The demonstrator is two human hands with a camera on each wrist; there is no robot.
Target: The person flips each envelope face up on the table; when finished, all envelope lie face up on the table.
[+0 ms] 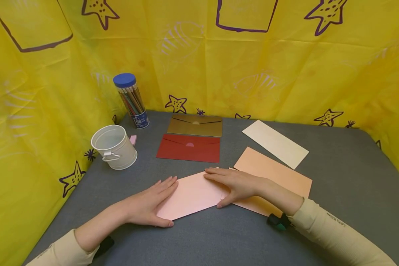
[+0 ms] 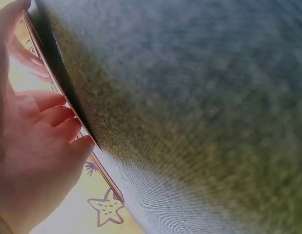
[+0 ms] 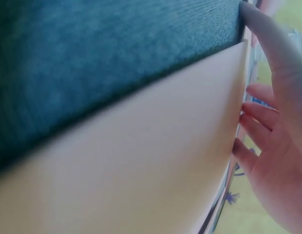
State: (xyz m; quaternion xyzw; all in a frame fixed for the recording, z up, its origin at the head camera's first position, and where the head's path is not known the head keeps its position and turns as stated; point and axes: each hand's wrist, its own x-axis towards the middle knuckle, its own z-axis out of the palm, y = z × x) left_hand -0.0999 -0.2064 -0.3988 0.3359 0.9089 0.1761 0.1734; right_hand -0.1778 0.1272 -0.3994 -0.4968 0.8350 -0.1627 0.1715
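A plain pink envelope (image 1: 193,195) lies at a slant on the grey table between both hands. The left hand (image 1: 153,203) rests at its left end, fingers extended along the far side and thumb by the near corner. Over its right end lies the right hand (image 1: 236,184), fingertips at the far edge and thumb at the near one. Peach envelopes (image 1: 276,170) overlap beneath the right wrist, partly hidden by it, and meet the pink one's right end. From the right wrist, a pale peach sheet (image 3: 141,136) slants toward the right hand's fingers (image 3: 255,122).
Behind the hands lie a red envelope (image 1: 189,149) and a gold envelope (image 1: 194,125), with a cream envelope (image 1: 276,144) farther right. At the left stand a white bucket (image 1: 119,155), a small pink block (image 1: 133,140) and a blue-lidded pencil tub (image 1: 133,101). Yellow cloth (image 1: 199,62) surrounds the table.
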